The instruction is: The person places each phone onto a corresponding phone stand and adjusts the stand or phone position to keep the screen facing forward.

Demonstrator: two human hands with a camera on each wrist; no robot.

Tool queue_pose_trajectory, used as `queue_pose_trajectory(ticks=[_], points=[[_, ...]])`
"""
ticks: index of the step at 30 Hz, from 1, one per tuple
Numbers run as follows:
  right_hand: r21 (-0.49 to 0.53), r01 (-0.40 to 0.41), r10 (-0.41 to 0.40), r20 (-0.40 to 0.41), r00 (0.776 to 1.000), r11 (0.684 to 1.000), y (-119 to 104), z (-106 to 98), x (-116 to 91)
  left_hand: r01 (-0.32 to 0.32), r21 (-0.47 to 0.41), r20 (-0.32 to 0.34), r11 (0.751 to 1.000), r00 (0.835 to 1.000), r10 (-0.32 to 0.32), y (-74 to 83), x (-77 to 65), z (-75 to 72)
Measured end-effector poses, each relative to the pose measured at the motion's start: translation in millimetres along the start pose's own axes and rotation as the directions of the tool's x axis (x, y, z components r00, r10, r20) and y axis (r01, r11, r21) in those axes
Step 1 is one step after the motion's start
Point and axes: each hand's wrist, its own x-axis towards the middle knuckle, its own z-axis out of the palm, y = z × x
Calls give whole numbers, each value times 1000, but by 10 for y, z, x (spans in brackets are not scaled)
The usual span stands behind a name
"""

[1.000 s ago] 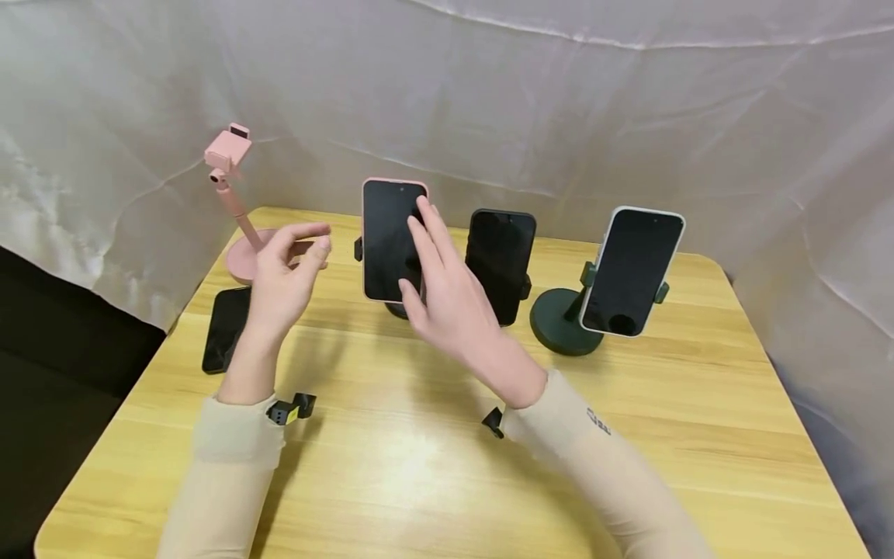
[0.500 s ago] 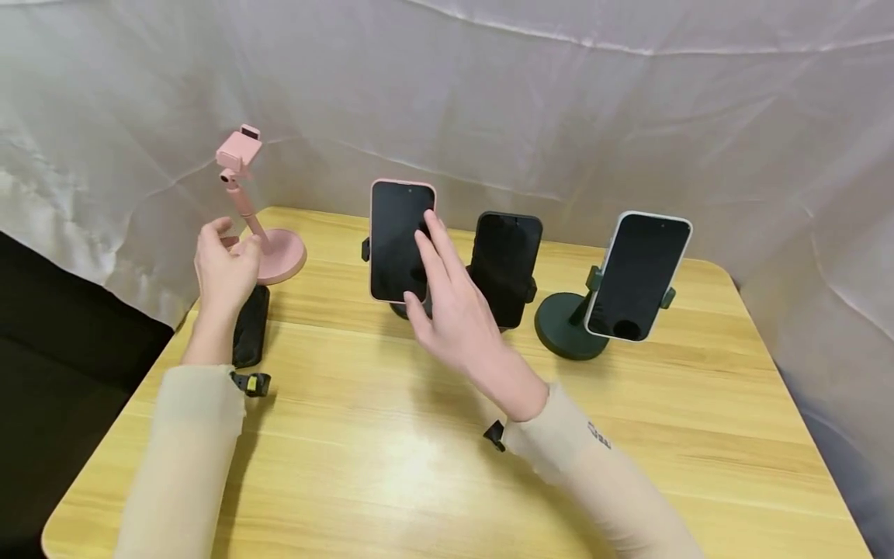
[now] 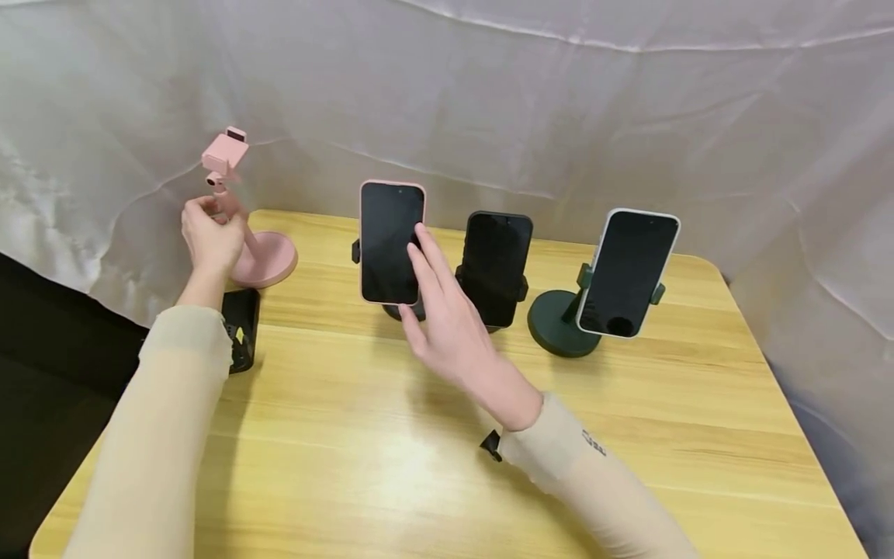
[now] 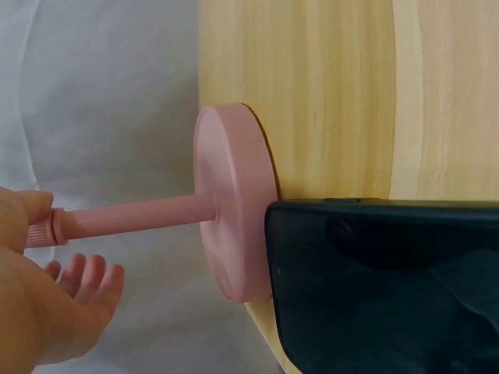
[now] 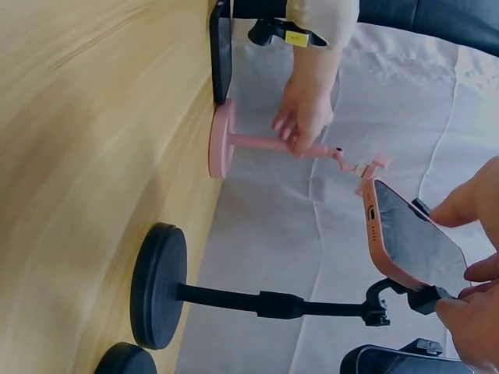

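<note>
In the head view my left hand (image 3: 213, 241) grips the pole of a pink phone stand (image 3: 267, 260) at the far left. Thumb and forefinger are at the ribbed collar in the left wrist view, the other fingers loosely bent. The stand's clamp at the top holds nothing. My right hand (image 3: 450, 326) has its fingers extended along the right edge of a pink-cased phone (image 3: 389, 244), thumb near its lower corner. That phone sits upright in a black phone stand (image 5: 160, 284); in the right wrist view the fingertips are right at its clamp.
A black phone (image 3: 240, 330) lies beside the pink base, partly behind the left sleeve. To the right, a black phone (image 3: 499, 268) and a white-edged phone (image 3: 632, 272) stand in holders, the latter on a dark green stand (image 3: 562, 322). A draped curtain (image 3: 489, 101) hangs behind the table.
My left hand has moved left and away from me onto the pink stand's pole, where its fingers have closed. The right hand stays at the pink-cased phone, slightly lower.
</note>
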Motion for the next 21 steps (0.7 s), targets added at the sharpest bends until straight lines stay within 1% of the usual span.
queue_pose_trajectory(ticks=[3,6,10,13,16,21], points=[[7,-8,8,-36,999,1000,3,39,-4,-16,10,-17,1000,1000,16,-19,28,12],[22,-59,60,-53,997,998,5,73,2,-33,15,-17,999,999,33,-12,32,22],[65,-151,153,-23,988,986,4,111,14,-36,6,-17,999,999,37,8,18,22],[88,-195,195,7,981,977,11,136,10,-35,9,-15,999,999,35,14,-4,20],[91,-214,213,17,977,973,25,158,4,-40,12,-8,999,999,40,23,-32,10],[97,-213,215,-6,977,972,60,192,4,-63,3,15,998,998,63,56,-68,-7]])
